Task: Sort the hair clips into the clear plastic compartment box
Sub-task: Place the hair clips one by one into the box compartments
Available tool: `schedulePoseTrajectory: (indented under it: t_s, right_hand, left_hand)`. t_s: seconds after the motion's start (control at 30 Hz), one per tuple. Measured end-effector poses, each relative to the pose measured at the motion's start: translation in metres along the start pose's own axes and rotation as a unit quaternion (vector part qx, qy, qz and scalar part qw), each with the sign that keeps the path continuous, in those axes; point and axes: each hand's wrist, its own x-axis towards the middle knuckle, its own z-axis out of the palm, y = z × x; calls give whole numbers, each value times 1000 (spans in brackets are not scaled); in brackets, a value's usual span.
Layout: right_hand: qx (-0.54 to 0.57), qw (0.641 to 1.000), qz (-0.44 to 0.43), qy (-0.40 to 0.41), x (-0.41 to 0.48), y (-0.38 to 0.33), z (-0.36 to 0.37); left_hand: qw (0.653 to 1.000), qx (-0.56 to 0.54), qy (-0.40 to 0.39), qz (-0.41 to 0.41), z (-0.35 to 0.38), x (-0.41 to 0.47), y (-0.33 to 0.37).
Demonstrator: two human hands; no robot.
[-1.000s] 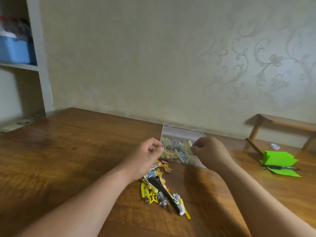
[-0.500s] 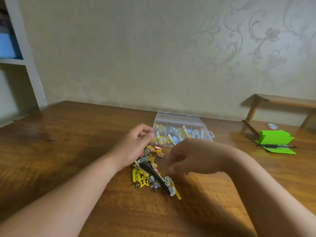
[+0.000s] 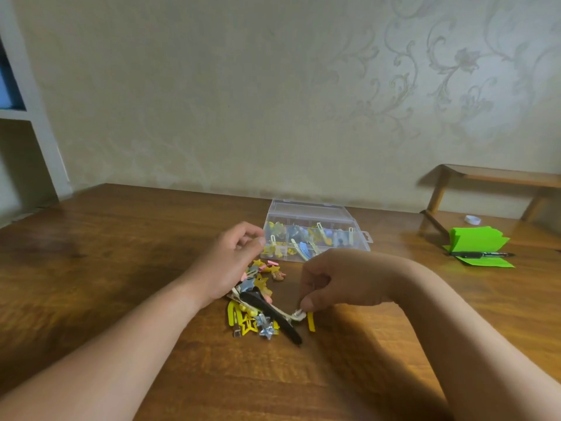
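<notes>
Head view, no readable writing: right hand pinches a pale clip at the right edge of the clip pile on the table, left hand loosely curled, holding nothing visible, between pile and clear box just behind.

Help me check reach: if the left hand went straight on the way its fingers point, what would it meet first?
Probably the near left corner of the clear plastic compartment box. The left hand points up-right at it, fingertips close beside its wall; whether they touch is unclear.
</notes>
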Motion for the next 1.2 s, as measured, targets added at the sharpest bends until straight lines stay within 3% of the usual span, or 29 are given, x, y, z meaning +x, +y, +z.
schedulePoseTrajectory:
  t_s: [0.37,0.8,0.87,0.93,1.0,1.07,1.2]
  right_hand:
    - [-54,998,-26,-15,-1,-2,0]
    - [124,990,-52,43,5,13,-3]
    - [173,980,-59,81,7,16,-1]
    - [209,960,-48,180,10,21,-3]
    - [233,925,-1,299,15,25,-9]
    - [223,900,66,369,23,31,-18]
    - [116,923,161,329,43,44,-29]
  left_hand:
    - [1000,-3,-11,-7,0,1,-1]
    - [1000,-1,-7,0,-2,2,-3]
    - [1000,-8,-9,-2,-2,2,-4]
    - [1000,-8,-8,0,-2,3,-3]
    - [1000,-7,-6,1,-1,4,-3]
    - [1000,-7,-7,1,0,5,-3]
    - [1000,-3,-7,-1,-1,6,-5]
